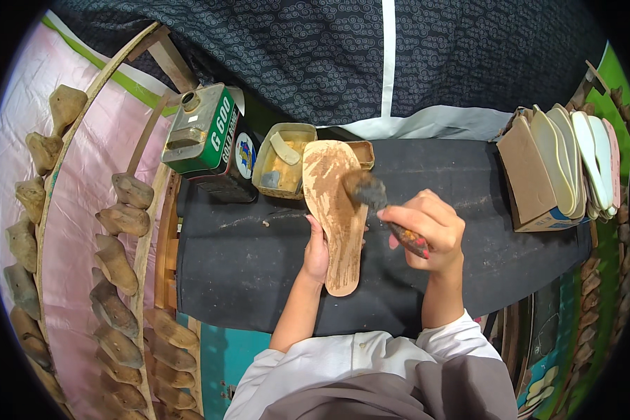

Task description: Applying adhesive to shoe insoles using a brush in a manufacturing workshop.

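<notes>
The left grip (317, 253) holds a brown shoe sole (336, 234) from below, left of the right grip (428, 227), which pinches a brush (372, 197), and the sole could tip if the brush pushes too hard.

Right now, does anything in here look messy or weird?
A bit messy: pale marks and a small crumb dot the black table. The sole in the left hand looks patchy, streaked tan and brown.
</notes>
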`<act>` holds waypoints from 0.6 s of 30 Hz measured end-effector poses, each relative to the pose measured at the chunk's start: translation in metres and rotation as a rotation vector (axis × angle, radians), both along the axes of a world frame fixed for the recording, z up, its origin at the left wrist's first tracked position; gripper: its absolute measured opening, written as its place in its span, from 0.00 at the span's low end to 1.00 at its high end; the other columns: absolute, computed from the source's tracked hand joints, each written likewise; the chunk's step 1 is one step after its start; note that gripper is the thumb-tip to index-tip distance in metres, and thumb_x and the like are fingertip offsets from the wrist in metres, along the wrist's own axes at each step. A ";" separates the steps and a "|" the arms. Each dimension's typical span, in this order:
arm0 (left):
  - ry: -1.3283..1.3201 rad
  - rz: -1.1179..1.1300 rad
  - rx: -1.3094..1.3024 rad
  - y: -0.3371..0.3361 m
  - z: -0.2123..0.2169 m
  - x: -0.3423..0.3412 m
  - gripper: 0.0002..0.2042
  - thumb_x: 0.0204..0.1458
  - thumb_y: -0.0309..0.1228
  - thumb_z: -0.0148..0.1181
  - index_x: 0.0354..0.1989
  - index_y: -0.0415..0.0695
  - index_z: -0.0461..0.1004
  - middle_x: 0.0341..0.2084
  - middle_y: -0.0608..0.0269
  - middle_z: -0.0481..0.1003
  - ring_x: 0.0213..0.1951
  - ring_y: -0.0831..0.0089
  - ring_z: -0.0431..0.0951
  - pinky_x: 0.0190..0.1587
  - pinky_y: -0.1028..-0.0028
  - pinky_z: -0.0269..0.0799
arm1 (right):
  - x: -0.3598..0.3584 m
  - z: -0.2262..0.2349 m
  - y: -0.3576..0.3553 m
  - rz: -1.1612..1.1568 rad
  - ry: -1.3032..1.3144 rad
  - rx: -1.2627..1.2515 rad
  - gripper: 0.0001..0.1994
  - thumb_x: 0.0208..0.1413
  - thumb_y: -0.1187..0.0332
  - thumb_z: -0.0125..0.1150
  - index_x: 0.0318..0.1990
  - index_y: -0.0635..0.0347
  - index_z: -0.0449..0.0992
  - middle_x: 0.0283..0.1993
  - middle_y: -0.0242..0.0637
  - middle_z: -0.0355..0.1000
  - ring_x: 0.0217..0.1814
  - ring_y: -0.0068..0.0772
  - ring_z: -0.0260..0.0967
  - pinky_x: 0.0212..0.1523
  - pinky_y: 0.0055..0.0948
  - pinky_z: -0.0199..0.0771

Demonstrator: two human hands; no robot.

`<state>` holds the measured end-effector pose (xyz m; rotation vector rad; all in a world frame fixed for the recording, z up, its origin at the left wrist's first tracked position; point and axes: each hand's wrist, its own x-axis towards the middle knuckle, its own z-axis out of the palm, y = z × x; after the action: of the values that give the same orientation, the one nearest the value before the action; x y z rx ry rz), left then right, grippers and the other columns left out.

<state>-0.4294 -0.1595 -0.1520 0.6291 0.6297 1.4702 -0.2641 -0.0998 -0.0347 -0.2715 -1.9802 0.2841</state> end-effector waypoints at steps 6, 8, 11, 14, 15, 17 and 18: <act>0.017 -0.015 -0.001 -0.002 -0.006 -0.005 0.38 0.52 0.62 0.19 0.55 0.42 0.60 0.40 0.57 0.72 0.37 0.71 0.73 0.40 0.73 0.70 | 0.005 -0.001 -0.001 0.100 -0.074 -0.100 0.15 0.25 0.76 0.66 0.30 0.62 0.76 0.20 0.35 0.65 0.19 0.33 0.63 0.22 0.27 0.62; 0.097 -0.049 0.014 -0.005 -0.006 -0.005 0.38 0.52 0.63 0.20 0.56 0.42 0.59 0.40 0.57 0.71 0.38 0.71 0.73 0.40 0.73 0.70 | 0.001 -0.002 0.001 -0.057 0.059 -0.009 0.16 0.25 0.74 0.67 0.31 0.62 0.77 0.20 0.35 0.66 0.19 0.32 0.63 0.22 0.26 0.62; 0.221 -0.085 0.039 -0.006 -0.004 -0.002 0.39 0.51 0.63 0.21 0.58 0.42 0.57 0.42 0.56 0.71 0.40 0.71 0.73 0.42 0.73 0.70 | -0.002 -0.006 0.005 -0.120 0.107 0.055 0.17 0.27 0.72 0.67 0.32 0.62 0.78 0.22 0.34 0.67 0.20 0.30 0.64 0.22 0.26 0.62; 0.260 -0.091 0.084 -0.005 -0.005 0.000 0.39 0.51 0.63 0.24 0.59 0.41 0.55 0.45 0.56 0.69 0.42 0.70 0.72 0.45 0.72 0.69 | -0.005 -0.007 0.003 -0.144 0.108 0.125 0.16 0.30 0.71 0.66 0.34 0.62 0.77 0.23 0.34 0.67 0.20 0.30 0.64 0.22 0.26 0.62; 0.294 -0.073 0.068 -0.005 -0.004 -0.001 0.39 0.51 0.63 0.24 0.59 0.41 0.55 0.46 0.56 0.69 0.43 0.70 0.72 0.46 0.72 0.68 | -0.007 -0.007 0.001 -0.140 0.083 0.164 0.16 0.32 0.69 0.65 0.34 0.63 0.77 0.24 0.34 0.67 0.21 0.30 0.64 0.22 0.26 0.62; 0.329 -0.056 0.054 -0.005 0.002 0.001 0.40 0.51 0.63 0.24 0.59 0.41 0.55 0.46 0.56 0.69 0.44 0.70 0.71 0.46 0.72 0.68 | -0.012 -0.005 -0.003 -0.105 0.070 0.211 0.15 0.34 0.68 0.65 0.33 0.64 0.78 0.22 0.34 0.66 0.20 0.29 0.62 0.21 0.25 0.61; 0.331 -0.020 0.108 -0.005 0.009 0.004 0.40 0.50 0.64 0.24 0.59 0.40 0.55 0.46 0.56 0.69 0.44 0.70 0.71 0.46 0.72 0.68 | -0.015 -0.006 -0.006 -0.109 0.071 0.230 0.14 0.33 0.68 0.66 0.31 0.64 0.78 0.21 0.34 0.64 0.19 0.28 0.61 0.19 0.24 0.61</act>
<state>-0.4253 -0.1642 -0.1427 0.9728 0.7997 1.3995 -0.2789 -0.1057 -0.0407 -0.2167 -1.8997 -0.0048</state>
